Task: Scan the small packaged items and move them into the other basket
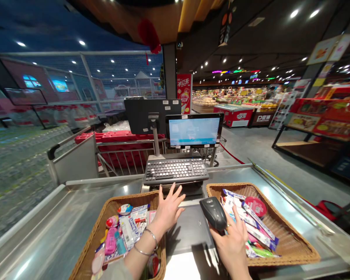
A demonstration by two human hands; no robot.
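My left hand (170, 208) hovers with spread fingers just in front of the black keyboard (175, 170), holding nothing. A bracelet circles that wrist. Below the forearm, a wicker basket (89, 249) holds packaged sweets, among them a pink plastic item (111, 241) and blue-and-white packets (130, 232). My right hand (231, 237) grips a black barcode scanner (213, 213), its head pointing away from me; some of the grip is hidden by the fingers. Beside it, another wicker basket (297, 239) contains long blue-and-white wrapped bars (261, 219) and a round red-lidded tub (255, 207).
A lit monitor (194, 131) stands behind the keyboard, with a dark second screen (146, 114) facing away beside it. Metal counter surfaces (41, 233) extend to both sides. Beyond are a shopping cart (125, 157), a red freezer (233, 114) and stacked boxes (335, 116).
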